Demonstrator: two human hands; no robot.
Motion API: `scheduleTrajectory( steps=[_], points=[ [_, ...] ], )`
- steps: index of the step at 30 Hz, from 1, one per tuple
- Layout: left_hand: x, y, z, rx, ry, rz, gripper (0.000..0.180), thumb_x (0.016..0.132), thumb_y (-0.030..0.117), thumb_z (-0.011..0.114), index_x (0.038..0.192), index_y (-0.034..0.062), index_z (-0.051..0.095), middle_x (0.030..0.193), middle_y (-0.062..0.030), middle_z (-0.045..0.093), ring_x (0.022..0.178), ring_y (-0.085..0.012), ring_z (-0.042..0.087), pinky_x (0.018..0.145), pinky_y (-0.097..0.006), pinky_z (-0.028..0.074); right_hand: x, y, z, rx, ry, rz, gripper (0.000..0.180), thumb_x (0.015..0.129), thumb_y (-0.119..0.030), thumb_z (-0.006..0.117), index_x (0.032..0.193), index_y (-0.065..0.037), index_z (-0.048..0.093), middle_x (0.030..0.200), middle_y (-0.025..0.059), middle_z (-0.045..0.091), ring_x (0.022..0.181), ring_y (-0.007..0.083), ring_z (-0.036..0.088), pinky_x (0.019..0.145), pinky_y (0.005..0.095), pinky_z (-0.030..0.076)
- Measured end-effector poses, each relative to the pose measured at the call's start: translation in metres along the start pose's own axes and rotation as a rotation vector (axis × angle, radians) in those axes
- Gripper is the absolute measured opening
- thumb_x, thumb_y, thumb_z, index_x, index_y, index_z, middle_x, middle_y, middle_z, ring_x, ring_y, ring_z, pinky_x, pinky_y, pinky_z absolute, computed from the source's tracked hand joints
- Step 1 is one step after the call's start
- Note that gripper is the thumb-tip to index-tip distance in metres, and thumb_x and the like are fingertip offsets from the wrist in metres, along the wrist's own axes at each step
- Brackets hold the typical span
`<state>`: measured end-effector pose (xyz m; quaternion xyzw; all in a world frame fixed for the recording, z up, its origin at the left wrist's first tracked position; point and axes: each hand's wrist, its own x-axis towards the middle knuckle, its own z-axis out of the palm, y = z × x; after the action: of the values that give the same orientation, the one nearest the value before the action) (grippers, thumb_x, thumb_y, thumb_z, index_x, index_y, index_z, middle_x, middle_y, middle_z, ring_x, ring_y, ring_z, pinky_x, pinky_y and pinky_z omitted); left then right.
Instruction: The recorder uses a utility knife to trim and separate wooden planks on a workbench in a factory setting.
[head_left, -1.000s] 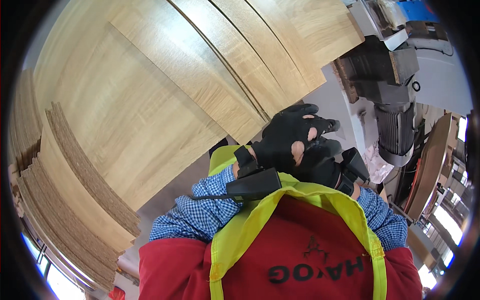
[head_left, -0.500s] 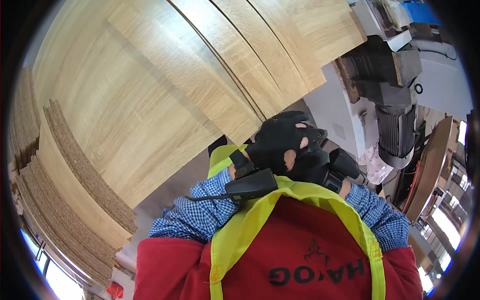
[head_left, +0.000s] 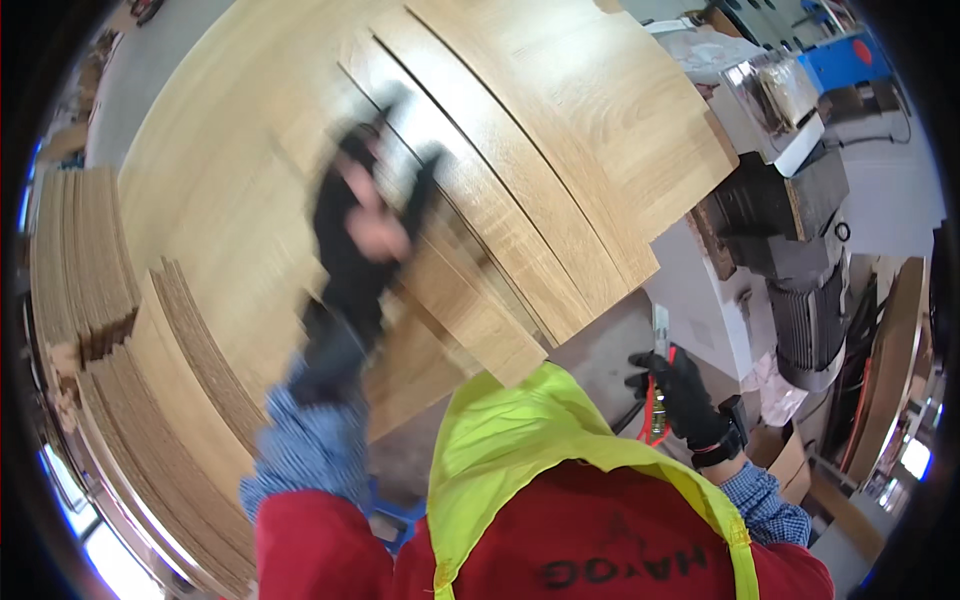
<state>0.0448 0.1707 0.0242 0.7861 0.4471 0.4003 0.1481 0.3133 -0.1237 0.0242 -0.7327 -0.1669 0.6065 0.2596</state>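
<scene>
Held in my right hand point(head_left: 687, 397) is a utility knife point(head_left: 660, 335) with red edges, its pale blade pointing up and away from me. That black-gloved hand is closed round the handle, beside the front of the boards. My left hand point(head_left: 365, 205), also black-gloved with bare fingertips showing, is stretched far out over the boards. Motion smears its fingers, and whether it grips anything is not clear. Under and beside it lies a narrow wood-grain strip point(head_left: 480, 315), its near end sticking out toward me. More wood-grain strips point(head_left: 520, 235) lie side by side to its right.
A large wood-grain panel point(head_left: 215, 190) lies beneath the strips. Stacked boards point(head_left: 160, 440) with raw chipboard edges stand at the left. To the right are a pale machine housing point(head_left: 690, 300) and a dark finned motor point(head_left: 808, 325). A blue machine part point(head_left: 845, 62) is at the far right.
My hands, together before my chest earlier, are now apart. The left has swept far out over the boards; the right has moved right, with the knife now visible. The leftmost strip looks shifted.
</scene>
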Motion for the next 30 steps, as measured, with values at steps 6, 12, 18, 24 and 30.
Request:
scheduleTrajectory(
  steps=[6,12,18,24,30],
  points=[
    [0.161,-0.175,-0.013,0.192,-0.390,-0.172,0.085,0.078,0.042,0.078,0.139,-0.0050,0.041,0.138,-0.0212,0.049,0.128,-0.0295,0.047,0.106,-0.036,0.037,-0.008,-0.067,0.077,0.493,-0.085,-0.169,0.026,0.099,-0.025,0.050,0.109,-0.002,0.056,0.099,0.0071,0.062,0.088,0.0172,0.061,0.079,0.0316,0.049],
    [0.192,-0.200,0.022,0.062,-0.703,-0.185,0.085,0.077,0.036,0.080,0.142,-0.0019,0.040,0.137,-0.0146,0.051,0.127,-0.0222,0.046,0.107,-0.033,0.037,0.009,-0.102,0.103,0.115,0.016,-0.188,0.043,0.101,-0.043,0.046,0.107,-0.001,0.056,0.087,0.0046,0.057,0.083,0.0148,0.061,0.074,0.0301,0.049],
    [0.199,-0.203,0.025,0.131,-0.758,-0.176,0.082,0.079,0.030,0.079,0.144,0.0002,0.038,0.139,-0.0125,0.049,0.128,-0.0205,0.045,0.106,-0.030,0.036,0.023,-0.107,0.093,-0.167,-0.066,-0.348,0.040,0.102,-0.036,0.043,0.106,0.001,0.056,0.086,0.0095,0.057,0.082,0.0184,0.062,0.073,0.0312,0.049],
    [0.170,-0.229,-0.030,-0.040,-0.790,-0.304,0.081,0.082,0.026,0.077,0.146,0.0007,0.033,0.137,-0.0103,0.049,0.125,-0.0179,0.044,0.105,-0.030,0.036,0.030,-0.093,0.060,-0.697,0.016,-0.883,0.014,0.090,-0.017,0.057,0.096,-0.005,0.053,0.073,0.0124,0.055,0.065,0.0289,0.060,0.057,0.0395,0.048],
    [0.130,-0.163,-0.025,0.150,-0.281,0.175,0.063,0.083,0.021,0.075,0.135,-0.0008,0.049,0.125,-0.0147,0.060,0.114,-0.0200,0.055,0.099,-0.029,0.042,0.015,-0.075,0.054,-1.144,0.232,-0.781,0.021,0.089,-0.020,0.060,0.100,-0.004,0.052,0.060,0.0067,0.053,0.050,0.0257,0.056,0.049,0.0370,0.045]
  ],
)
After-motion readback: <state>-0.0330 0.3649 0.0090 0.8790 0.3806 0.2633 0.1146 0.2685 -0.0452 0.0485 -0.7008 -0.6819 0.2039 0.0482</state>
